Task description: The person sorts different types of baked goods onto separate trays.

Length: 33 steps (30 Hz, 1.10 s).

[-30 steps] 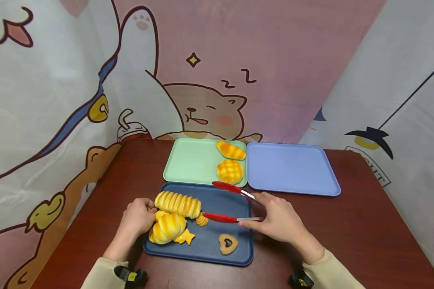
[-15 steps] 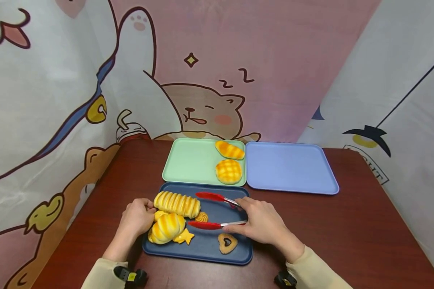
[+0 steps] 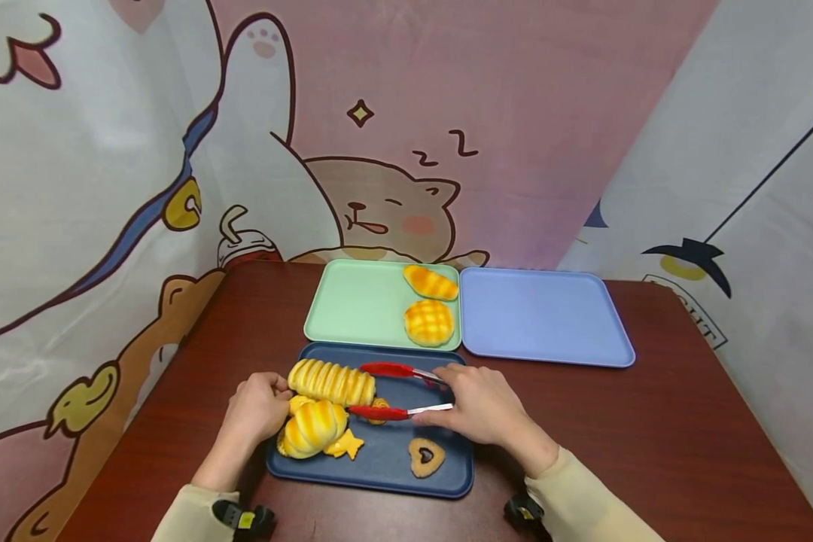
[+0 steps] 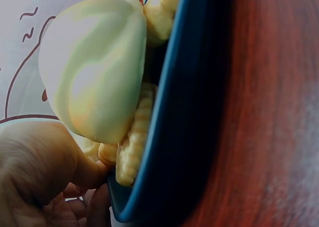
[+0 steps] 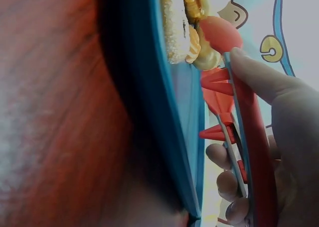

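Note:
My right hand (image 3: 477, 403) holds red-tipped tongs (image 3: 388, 369) over the dark blue tray (image 3: 379, 478). Their arms are spread, one tip by the upper right end of a ridged bread loaf (image 3: 333, 382), the other in front of a round swirl cookie (image 3: 379, 406). Whether the tips touch the loaf I cannot tell. At the tray's left rim, my left hand (image 3: 257, 406) grips the edge, with the thumb on top and curled fingers outside, as the left wrist view shows. A twisted bread roll (image 3: 315, 427) sits close to it, beside a star-shaped cookie (image 3: 349, 444).
A heart-shaped cookie (image 3: 426, 457) lies at the tray's right front. Behind, a green tray (image 3: 359, 301) bears a long bread (image 3: 431, 282) and a round bread with a grid pattern (image 3: 429, 322). A light blue tray (image 3: 542, 316) adjoins it on the right.
My right hand has carried the spread tongs leftward, from the tray's right side to the ridged loaf's right end. My left hand has stayed at the rim.

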Each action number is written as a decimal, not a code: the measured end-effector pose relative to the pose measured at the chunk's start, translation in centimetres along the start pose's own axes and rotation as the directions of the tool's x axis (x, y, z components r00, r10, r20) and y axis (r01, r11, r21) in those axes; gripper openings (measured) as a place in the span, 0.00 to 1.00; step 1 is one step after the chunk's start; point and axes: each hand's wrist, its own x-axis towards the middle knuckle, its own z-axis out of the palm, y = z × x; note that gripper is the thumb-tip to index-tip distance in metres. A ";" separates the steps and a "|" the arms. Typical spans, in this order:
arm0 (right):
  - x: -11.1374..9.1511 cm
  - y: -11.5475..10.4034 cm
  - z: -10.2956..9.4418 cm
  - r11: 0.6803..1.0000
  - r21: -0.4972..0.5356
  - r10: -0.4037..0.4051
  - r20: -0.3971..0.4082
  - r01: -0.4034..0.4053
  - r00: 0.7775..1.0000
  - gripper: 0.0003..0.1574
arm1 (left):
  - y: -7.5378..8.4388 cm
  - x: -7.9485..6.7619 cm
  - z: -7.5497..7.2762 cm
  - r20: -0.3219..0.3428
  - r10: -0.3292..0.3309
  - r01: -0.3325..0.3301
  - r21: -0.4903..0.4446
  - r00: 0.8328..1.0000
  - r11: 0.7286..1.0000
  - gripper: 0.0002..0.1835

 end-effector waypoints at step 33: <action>0.4 0.5 -0.9 0.989 0.040 -0.136 -0.183 0.146 0.974 0.39 | -0.2 0.1 0.0 -0.009 0.030 -0.030 0.011 0.999 0.999 0.05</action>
